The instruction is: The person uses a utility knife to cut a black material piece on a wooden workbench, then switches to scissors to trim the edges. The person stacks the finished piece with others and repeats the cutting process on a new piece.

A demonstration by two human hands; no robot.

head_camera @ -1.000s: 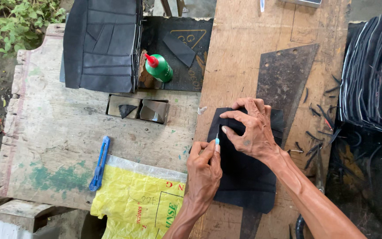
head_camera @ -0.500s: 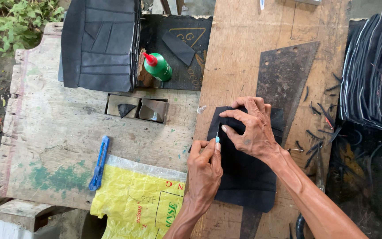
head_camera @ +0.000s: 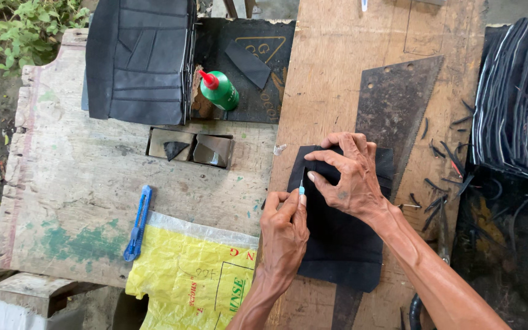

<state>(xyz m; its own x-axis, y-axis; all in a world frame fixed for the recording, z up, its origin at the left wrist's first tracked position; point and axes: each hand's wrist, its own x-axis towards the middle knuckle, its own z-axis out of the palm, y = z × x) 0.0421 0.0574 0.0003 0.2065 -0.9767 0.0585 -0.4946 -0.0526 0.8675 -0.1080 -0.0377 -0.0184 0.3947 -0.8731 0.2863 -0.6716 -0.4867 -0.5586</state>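
Note:
A black rubber-like sheet lies flat on a wooden board. My right hand presses down on the sheet's upper part with its fingers spread and pointing left. My left hand pinches a thin light-blue marking tool, whose tip touches the sheet near its left edge, just below my right thumb. The sheet's upper middle is hidden under my right hand.
A green glue bottle with a red cap lies at the back beside a stack of black sheets. A blue utility knife and a yellow sack lie at the front left. A dark metal triangle and another black stack lie to the right.
The marking tool's tip has crept slightly upward along the sheet's left edge. My right hand stays pressed in place.

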